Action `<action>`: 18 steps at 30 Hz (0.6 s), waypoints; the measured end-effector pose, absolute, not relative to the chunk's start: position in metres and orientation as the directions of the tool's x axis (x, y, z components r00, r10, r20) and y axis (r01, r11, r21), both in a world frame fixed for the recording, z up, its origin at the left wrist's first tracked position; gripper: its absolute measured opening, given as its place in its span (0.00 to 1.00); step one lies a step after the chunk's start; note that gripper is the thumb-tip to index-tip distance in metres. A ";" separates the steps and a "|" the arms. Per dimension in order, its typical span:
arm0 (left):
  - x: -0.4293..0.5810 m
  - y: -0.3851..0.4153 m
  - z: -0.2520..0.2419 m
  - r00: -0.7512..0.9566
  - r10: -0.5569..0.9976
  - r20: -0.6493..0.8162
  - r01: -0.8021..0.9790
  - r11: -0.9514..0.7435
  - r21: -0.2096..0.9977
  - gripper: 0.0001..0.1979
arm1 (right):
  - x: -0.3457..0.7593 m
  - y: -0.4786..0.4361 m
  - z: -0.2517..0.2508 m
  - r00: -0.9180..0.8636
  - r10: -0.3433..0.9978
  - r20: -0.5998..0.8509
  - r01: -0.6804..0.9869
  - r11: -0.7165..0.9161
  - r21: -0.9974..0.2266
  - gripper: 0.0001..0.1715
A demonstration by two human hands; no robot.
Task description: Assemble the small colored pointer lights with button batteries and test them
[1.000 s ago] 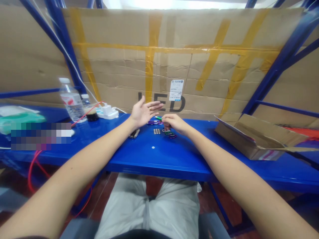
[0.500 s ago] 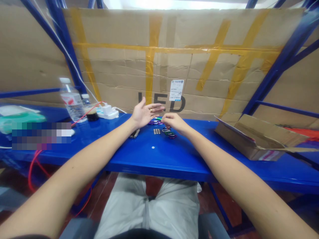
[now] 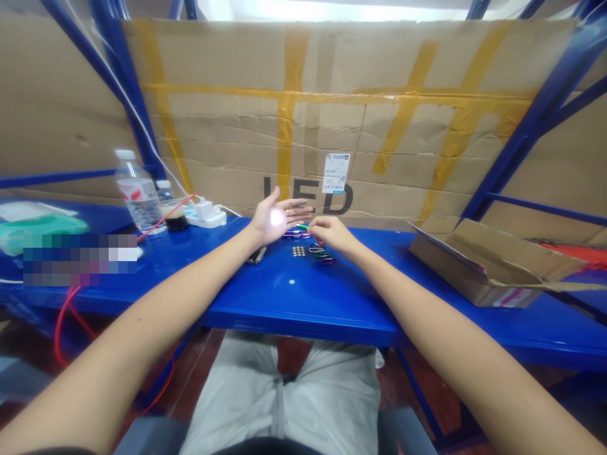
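My right hand (image 3: 334, 232) pinches a slim green flashlight (image 3: 302, 226) between thumb and fingers. It points left, and a bright white spot lights the palm of my left hand (image 3: 266, 221). That hand is raised and open, palm turned towards the flashlight, fingers stretched out, a ring on one finger. Below the hands, several small round metal pieces like button cells (image 3: 298, 251) lie in a neat block. Carabiner-like clips (image 3: 323, 255) in silver, green and purple lie just right of them. Purple tubes (image 3: 296, 234) rest behind, and dark slim tubes (image 3: 257, 255) lie under my left wrist.
A small white disc (image 3: 291, 282) lies on the blue table (image 3: 303, 309). On the right stands an open cardboard box (image 3: 474, 272). Left are a water bottle (image 3: 138, 196), a dark-liquid bottle (image 3: 174, 215), a power strip (image 3: 206, 216) and red cable. Taped cardboard (image 3: 227, 139) stands behind.
A bright spot of light has appeared on my left palm; the flashlight in my right hand is now lit. Both hands have stayed almost in place.
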State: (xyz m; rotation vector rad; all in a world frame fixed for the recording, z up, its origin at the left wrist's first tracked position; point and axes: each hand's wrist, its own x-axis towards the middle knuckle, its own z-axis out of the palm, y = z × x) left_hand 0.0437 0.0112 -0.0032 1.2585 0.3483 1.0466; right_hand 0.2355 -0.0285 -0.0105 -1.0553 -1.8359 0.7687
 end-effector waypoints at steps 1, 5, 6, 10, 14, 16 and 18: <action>0.044 0.011 -0.003 0.520 0.796 0.310 -0.452 -0.051 0.890 0.42 | 0.235 -0.029 -0.010 -0.277 0.885 0.373 0.358 0.456 -0.815 0.07; 0.043 0.011 -0.002 0.531 0.795 0.294 -0.453 -0.027 0.891 0.44 | 0.235 -0.029 -0.010 -0.299 0.877 0.377 0.354 0.468 -0.810 0.07; 0.043 0.011 -0.002 0.531 0.797 0.287 -0.450 -0.022 0.893 0.45 | 0.235 -0.029 -0.010 -0.298 0.878 0.375 0.352 0.466 -0.811 0.06; 0.041 0.011 -0.002 0.523 0.807 0.273 -0.440 -0.018 0.898 0.46 | 0.235 -0.027 -0.010 -0.282 0.882 0.379 0.341 0.461 -0.819 0.06; 0.040 0.013 -0.003 0.527 0.804 0.276 -0.432 -0.027 0.902 0.46 | 0.234 -0.026 -0.010 -0.265 0.878 0.399 0.347 0.473 -0.809 0.07; 0.040 0.014 -0.003 0.533 0.800 0.276 -0.421 -0.032 0.906 0.47 | 0.234 -0.027 -0.010 -0.275 0.873 0.403 0.352 0.481 -0.803 0.08; 0.040 0.014 -0.004 0.534 0.798 0.279 -0.415 -0.039 0.909 0.47 | 0.235 -0.028 -0.009 -0.293 0.865 0.406 0.351 0.493 -0.796 0.08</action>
